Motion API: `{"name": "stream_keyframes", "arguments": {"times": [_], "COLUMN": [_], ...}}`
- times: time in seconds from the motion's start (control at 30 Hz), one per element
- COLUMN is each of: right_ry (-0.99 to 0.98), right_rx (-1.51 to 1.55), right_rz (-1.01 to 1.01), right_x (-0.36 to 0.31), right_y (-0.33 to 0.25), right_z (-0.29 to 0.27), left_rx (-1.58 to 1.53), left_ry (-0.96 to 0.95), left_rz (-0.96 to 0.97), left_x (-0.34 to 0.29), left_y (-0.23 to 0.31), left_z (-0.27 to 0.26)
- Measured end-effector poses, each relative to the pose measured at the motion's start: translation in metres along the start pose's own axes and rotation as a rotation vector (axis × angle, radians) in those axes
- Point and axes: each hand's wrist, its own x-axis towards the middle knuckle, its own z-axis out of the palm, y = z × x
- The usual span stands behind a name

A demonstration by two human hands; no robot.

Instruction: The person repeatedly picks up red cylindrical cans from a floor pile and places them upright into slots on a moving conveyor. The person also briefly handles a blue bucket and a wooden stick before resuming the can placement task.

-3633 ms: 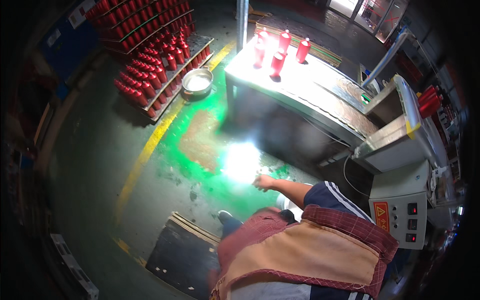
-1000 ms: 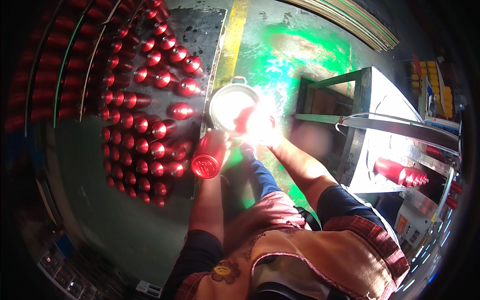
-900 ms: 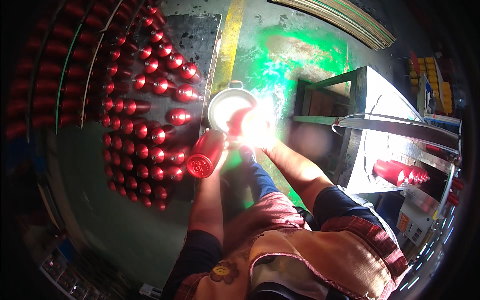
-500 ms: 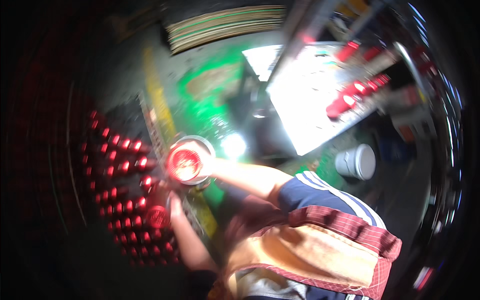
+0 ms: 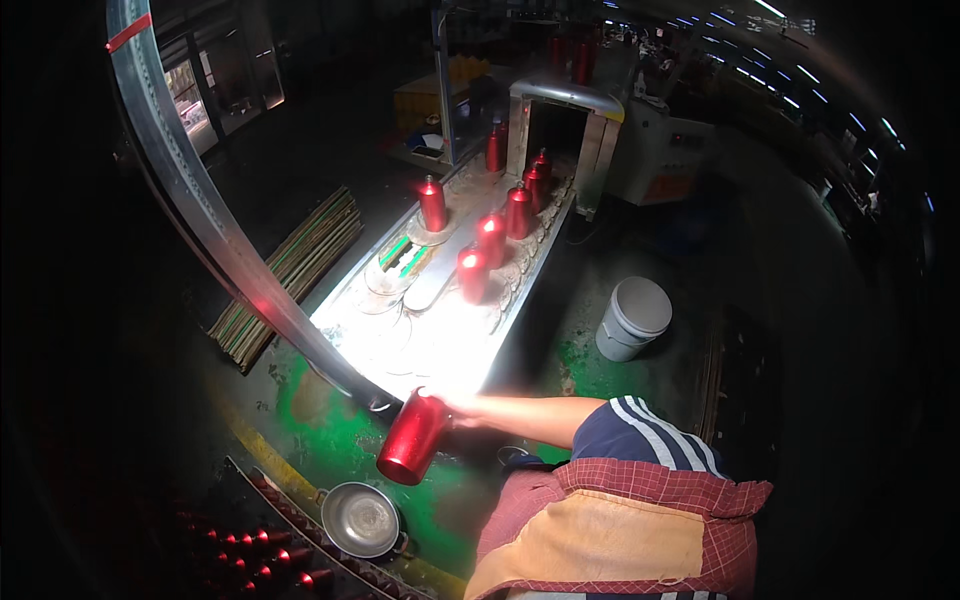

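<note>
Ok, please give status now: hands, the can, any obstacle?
Right hand holds red can, tilted, near conveyor table. Left hand not visible. Metal pot below on floor.

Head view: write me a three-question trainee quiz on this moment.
1. True or false: the red can is held in the right hand.
2. What lies on the floor below the can? A) a metal pot B) a white bucket C) bamboo sticks
3. Fill in: red bottles stand on the lit ____.

Key: 1 true. 2 A, the metal pot; the white bucket stands right of the table, the sticks left of it. 3 table.
</note>
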Motion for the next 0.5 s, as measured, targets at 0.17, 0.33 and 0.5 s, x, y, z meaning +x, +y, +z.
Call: {"name": "stream_keyframes", "arguments": {"times": [0.17, 0.33, 0.5], "right_ry": [0.292, 0.352, 0.349], "right_rx": [-0.672, -1.091, -1.452], "right_rz": [-0.531, -0.804, -0.888], "right_x": [-0.032, 0.002, 0.069], "right_y": [-0.129, -0.207, -0.234], "right_z": [-0.086, -0.138, -0.215], "left_rx": [0.146, 0.196, 0.641], "left_ry": [-0.033, 0.173, -0.018], "left_rz": [0.107, 0.418, 0.803], "left_x": [0.006, 0.004, 0.045], "left_y": [-0.006, 0.028, 0.028], "left_z": [0.109, 0.230, 0.350]}}
